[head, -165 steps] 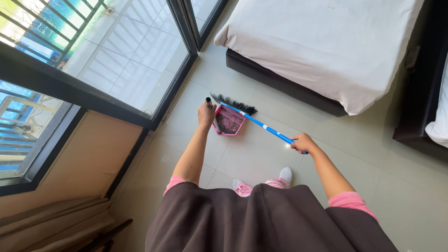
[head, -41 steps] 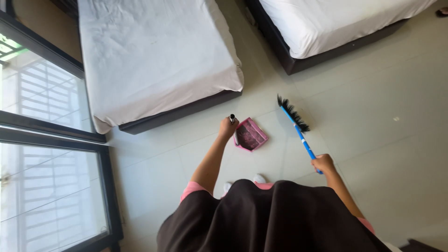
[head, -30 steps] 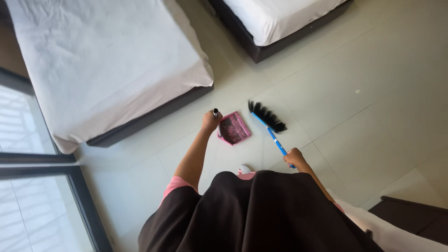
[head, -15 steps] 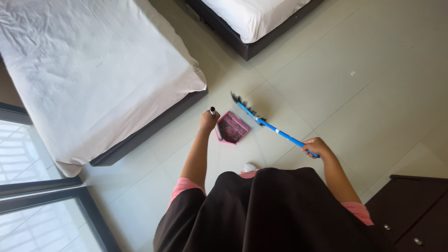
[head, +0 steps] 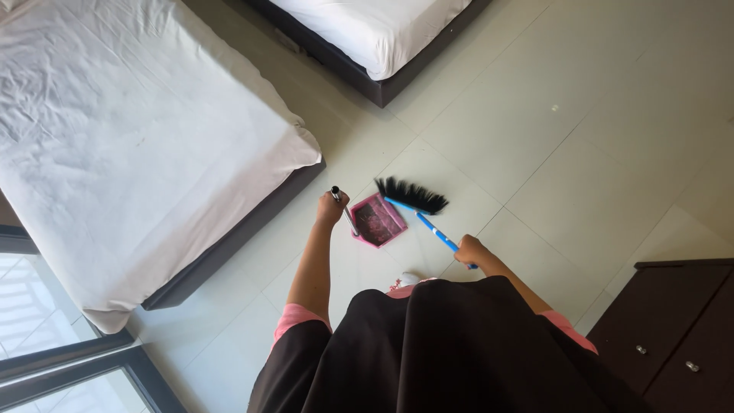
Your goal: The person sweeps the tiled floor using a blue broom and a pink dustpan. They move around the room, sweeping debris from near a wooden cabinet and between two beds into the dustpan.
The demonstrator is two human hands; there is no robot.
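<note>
Head view, looking straight down at pale floor tiles (head: 612, 153). Left hand (head: 330, 208) closed around the upright handle of a pink dustpan (head: 376, 220); fingers wrapped tight near the handle's black top end. The dustpan sits flat on the floor just ahead of the person's feet, its open mouth turned toward the brush, with dark debris visible inside. Right hand (head: 470, 250) gripped shut around the blue handle of a broom (head: 417, 205); its black bristles rest on the tiles just beside the far edge of the dustpan, close to touching. Bed with white sheet (head: 130, 145) lies to the left, its dark base near the dustpan. Second bed (head: 375, 30) at top. Dark wooden cabinet (head: 673, 329) at lower right, well apart.
</note>
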